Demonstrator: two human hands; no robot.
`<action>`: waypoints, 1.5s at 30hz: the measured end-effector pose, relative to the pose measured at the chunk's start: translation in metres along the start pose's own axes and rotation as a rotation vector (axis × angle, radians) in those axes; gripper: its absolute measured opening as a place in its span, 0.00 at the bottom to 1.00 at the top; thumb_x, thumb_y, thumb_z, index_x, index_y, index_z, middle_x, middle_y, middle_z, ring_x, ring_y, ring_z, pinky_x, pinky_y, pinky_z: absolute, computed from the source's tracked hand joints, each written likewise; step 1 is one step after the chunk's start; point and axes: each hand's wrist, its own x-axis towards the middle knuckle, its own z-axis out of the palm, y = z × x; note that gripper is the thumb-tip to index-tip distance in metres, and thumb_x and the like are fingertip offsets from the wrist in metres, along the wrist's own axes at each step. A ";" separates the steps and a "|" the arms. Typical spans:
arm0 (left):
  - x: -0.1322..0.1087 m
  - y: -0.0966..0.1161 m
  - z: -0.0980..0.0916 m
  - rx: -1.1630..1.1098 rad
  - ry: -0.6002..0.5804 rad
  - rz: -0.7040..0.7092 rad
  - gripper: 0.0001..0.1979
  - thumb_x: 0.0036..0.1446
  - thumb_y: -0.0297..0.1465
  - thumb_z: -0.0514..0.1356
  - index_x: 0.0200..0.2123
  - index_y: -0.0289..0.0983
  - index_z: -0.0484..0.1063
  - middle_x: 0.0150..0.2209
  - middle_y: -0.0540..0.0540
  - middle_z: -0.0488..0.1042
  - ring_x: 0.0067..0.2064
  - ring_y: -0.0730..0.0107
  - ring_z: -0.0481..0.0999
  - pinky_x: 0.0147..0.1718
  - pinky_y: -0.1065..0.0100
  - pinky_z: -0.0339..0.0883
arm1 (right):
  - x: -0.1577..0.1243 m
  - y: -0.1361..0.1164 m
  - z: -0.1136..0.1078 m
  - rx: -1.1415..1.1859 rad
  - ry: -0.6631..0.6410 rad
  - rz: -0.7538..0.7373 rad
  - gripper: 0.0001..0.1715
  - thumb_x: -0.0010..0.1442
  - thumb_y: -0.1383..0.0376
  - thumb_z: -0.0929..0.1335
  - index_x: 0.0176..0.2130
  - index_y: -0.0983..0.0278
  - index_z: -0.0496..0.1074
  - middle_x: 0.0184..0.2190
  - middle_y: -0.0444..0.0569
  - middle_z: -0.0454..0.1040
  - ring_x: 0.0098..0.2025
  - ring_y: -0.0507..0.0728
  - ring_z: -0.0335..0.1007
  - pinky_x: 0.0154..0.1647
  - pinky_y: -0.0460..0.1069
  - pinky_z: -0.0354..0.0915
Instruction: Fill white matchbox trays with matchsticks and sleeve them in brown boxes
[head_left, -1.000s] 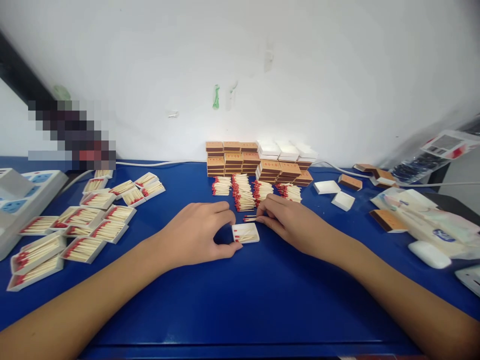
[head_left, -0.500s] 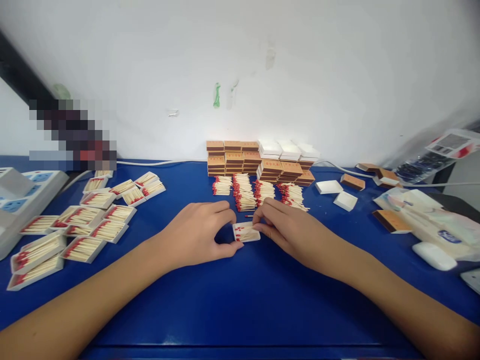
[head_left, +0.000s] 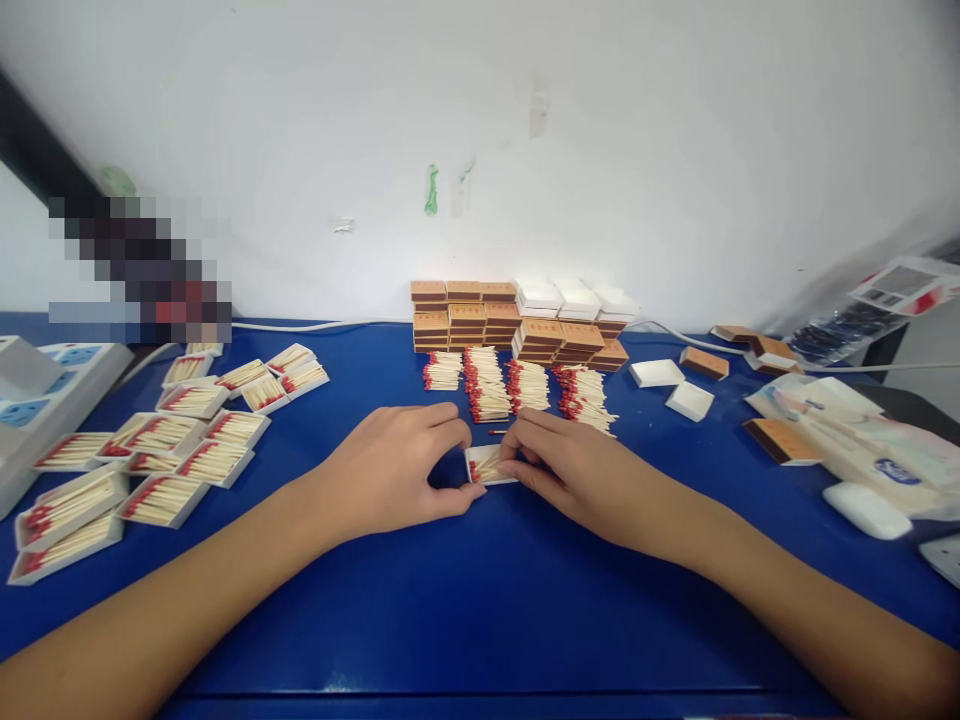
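At the far left edge of the blue table lies a white power strip. Just beside it a cluster of filled trays spreads out, each packed with red-tipped matches lying side by side.

The left hand rests on the table near the middle, its fingers curled. The thumb touches the near left corner of a small white tray and the forefinger bends around the far left corner, so the hand grips the tray by its left end. The tray lies flat between the two hands with a few matches in it.

The right hand lies over the right end of the tray, fingers drawn close together and fingertips on the matches. I cannot tell whether it pinches any.

One loose match lies just behind the tray. Further back are piles of matches, with stacks of matchboxes against the wall.

To the right, well apart from the hands, lie empty trays, brown sleeves and plastic bags.
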 end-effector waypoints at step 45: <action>0.001 0.004 0.003 0.023 -0.026 0.002 0.14 0.64 0.43 0.65 0.42 0.39 0.78 0.36 0.49 0.76 0.34 0.67 0.76 0.32 0.66 0.64 | 0.008 0.017 -0.001 -0.099 0.176 -0.010 0.06 0.74 0.64 0.67 0.41 0.61 0.72 0.38 0.49 0.73 0.38 0.58 0.70 0.37 0.52 0.64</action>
